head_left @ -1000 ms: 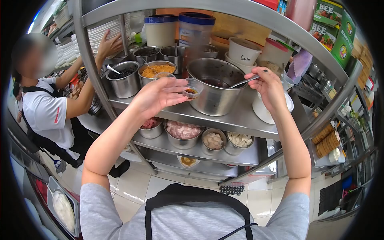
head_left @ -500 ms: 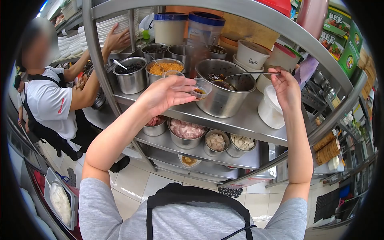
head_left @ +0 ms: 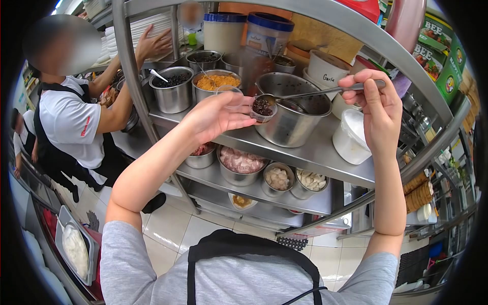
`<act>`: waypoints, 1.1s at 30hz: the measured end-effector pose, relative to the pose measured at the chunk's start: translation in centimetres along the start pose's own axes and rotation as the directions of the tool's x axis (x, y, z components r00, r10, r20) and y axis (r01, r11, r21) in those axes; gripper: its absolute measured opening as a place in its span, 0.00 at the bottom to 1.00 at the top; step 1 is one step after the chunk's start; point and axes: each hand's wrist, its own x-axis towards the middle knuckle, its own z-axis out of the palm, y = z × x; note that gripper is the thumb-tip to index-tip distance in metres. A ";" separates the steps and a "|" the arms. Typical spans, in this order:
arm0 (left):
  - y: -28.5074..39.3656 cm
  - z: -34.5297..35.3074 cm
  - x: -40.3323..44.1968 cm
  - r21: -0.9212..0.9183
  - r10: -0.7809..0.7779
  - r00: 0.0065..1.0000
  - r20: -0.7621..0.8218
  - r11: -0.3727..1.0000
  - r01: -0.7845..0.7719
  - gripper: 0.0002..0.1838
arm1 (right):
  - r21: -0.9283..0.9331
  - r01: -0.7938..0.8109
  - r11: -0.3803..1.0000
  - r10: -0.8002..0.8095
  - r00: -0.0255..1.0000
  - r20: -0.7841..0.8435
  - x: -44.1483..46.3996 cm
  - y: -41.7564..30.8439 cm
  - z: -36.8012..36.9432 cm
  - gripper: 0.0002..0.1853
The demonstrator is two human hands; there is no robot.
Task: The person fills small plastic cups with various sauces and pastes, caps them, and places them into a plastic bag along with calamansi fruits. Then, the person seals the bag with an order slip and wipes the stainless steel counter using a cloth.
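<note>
My left hand point(head_left: 216, 114) is closed on a small clear plastic cup point(head_left: 262, 118) with its lid point(head_left: 229, 90) hinged open. Dark, chunky sauce fills much of the cup. My right hand point(head_left: 375, 94) grips the far end of a long metal spoon point(head_left: 325, 92). The spoon's bowl rests at the cup's rim, tipped toward it. Just behind the cup stands a large steel pot point(head_left: 287, 129) with dark residue on its inner wall and another utensil lying inside.
Steel tubs of black beans point(head_left: 175, 81) and orange shreds point(head_left: 216, 81) stand left of the pot. A white tub point(head_left: 351, 145) sits to the right, a lidded tub marked Garlic point(head_left: 328, 71) behind. Raw meat point(head_left: 241, 160) is one shelf below. A co-worker point(head_left: 71, 117) reaches toward stacked plates.
My right hand has brought the spoon from the pot over to the cup and turned. Dark chunky sauce now lies in the cup, which held only a little liquid before.
</note>
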 end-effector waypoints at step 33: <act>-0.1 -0.4 0.2 -0.007 0.008 0.999 0.032 1.000 -0.008 0.14 | 0.264 -0.497 0.827 0.527 0.848 -0.053 -1.6 8.0 -3.7 0.10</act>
